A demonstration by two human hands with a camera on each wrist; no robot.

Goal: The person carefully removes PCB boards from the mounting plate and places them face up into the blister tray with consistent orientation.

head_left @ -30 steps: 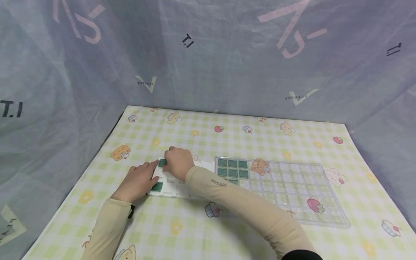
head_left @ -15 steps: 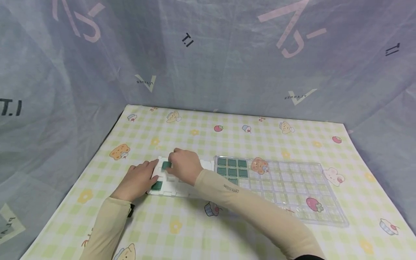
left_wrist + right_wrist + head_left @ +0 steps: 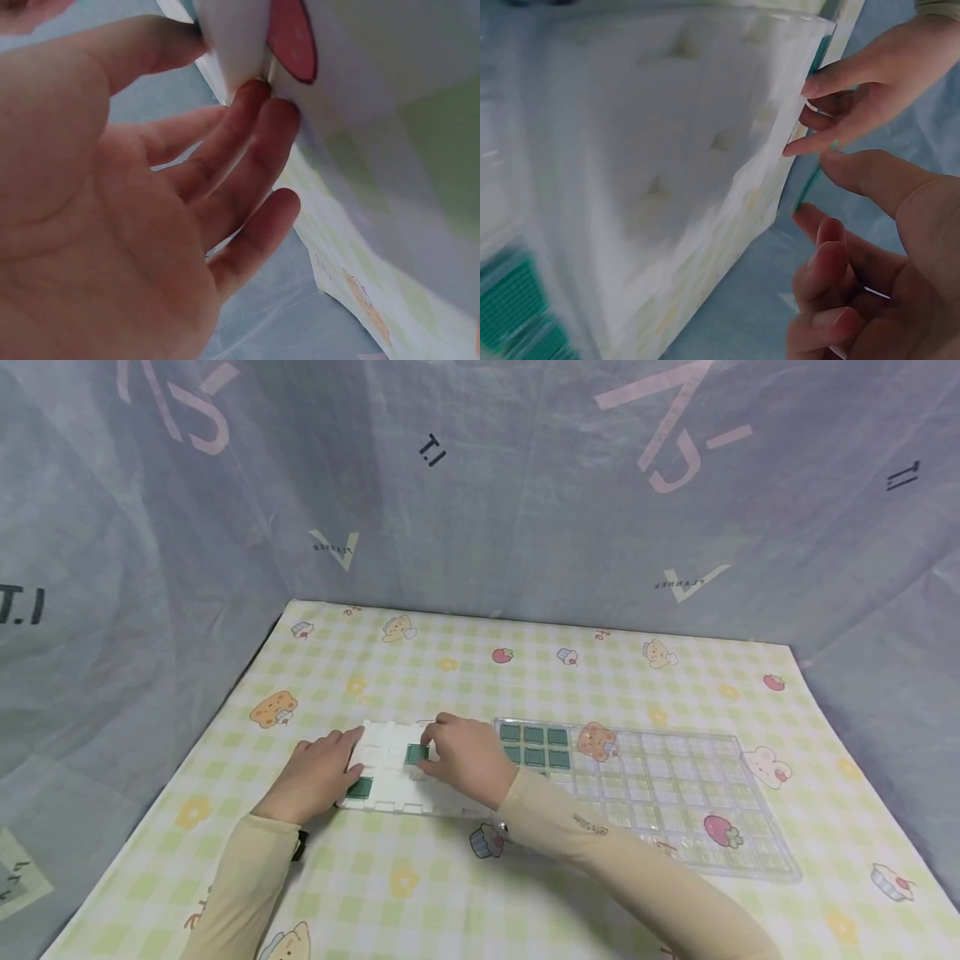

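Note:
My right hand [image 3: 471, 760] pinches a small flat green circuit board [image 3: 417, 754] between thumb and fingertips, above the white tray [image 3: 390, 785]. In the right wrist view, the held green board appears edge-on between thumb and index fingertip, clear of the tray surface. Against the tray's left edge rests my left hand [image 3: 309, 777], its fingers mostly straight and its thumb near the front left compartment. Another green circuit board [image 3: 360, 787] lies in that compartment, partly covered by the thumb. Fingertips [image 3: 281, 112] touch the tray's side in the left wrist view.
Right of the white tray lies a long clear compartment tray [image 3: 675, 810], with several green boards [image 3: 535, 735] in its back left cells. The right forearm covers part of its front left. A patterned cloth [image 3: 405, 877] covers the table; grey curtains [image 3: 480, 485] hang behind and beside it.
My right hand has lifted the green board out of the back left area of the white tray and carried it to the right. The left hand stays in place.

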